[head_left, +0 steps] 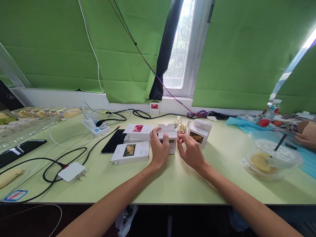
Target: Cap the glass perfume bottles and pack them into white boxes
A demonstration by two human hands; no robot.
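Observation:
A small white carton [172, 147] stands on the table with its top flap raised. Around its left side and front wraps my left hand [160, 148], the fingers bent over the top edge. My right hand [191, 149] is at the carton's right edge, thumb and fingers pinched together; what lies between them is too small to make out. Just behind are several small glass bottles with gold caps [181, 126]. White boxes with a yellow-flower picture [198, 136] stand right of them. Left of my left hand lie a flat flower-picture box [130, 153] and a box with a red picture [138, 128].
A black tablet [113, 141] lies partly under the boxes. Cables, a power strip [95, 126], a white charger [72, 172] and a phone [21, 152] occupy the left. A bagged lemon drink cup [266, 161] stands right, near another person's hand [306, 140].

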